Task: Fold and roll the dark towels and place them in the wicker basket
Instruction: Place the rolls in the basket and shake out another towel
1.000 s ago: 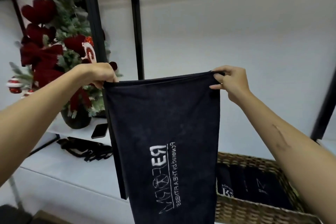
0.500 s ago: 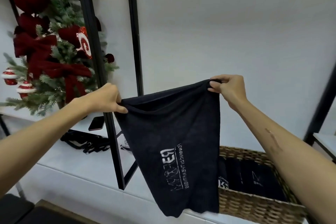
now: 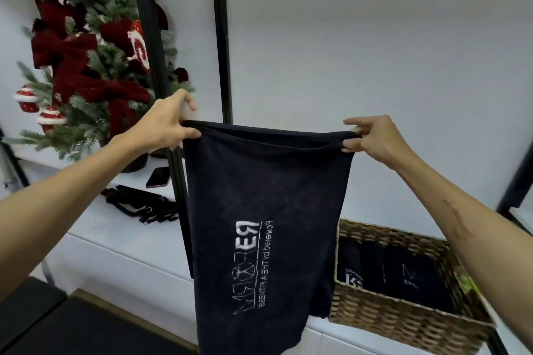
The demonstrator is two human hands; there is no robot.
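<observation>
Left hand (image 3: pixel 161 127): fingers (image 3: pixel 189 132) curled over the top left corner of the dark towel (image 3: pixel 259 210), thumb side uppermost, the hem pinched between thumb and forefinger. Right hand (image 3: pixel 375 138): fingers (image 3: pixel 350 143) pinching the top right corner the same way, two fingers stretched out loose above the hem and holding nothing.

Both corners held at about one height and well apart, so the top edge runs nearly taut between the hands with only a slight sag. Judgement: this hold lets the cloth hang flat under its own weight, creases dropping out, ready for the first fold.

Towel hangs free in the air in front of the person, lettering reading reversed and sideways, so the printed face looks turned away. The top shows a doubled hem line, which suggests two layers already; cannot be sure.

Lower edge hangs down in front of the white tabletop (image 3: pixel 115 239), whether touching it cannot be told. The towel's right lower edge overlaps the left side of the wicker basket (image 3: pixel 389 317), which sits on the tabletop and already holds dark towels with white print packed side by side. Judgement: task partly done; this towel not yet rolled.

Further left: black straps (image 3: pixel 138 204), a phone (image 3: pixel 158 177), a decorated small tree (image 3: pixel 86 66) behind a black post (image 3: pixel 150 37).
</observation>
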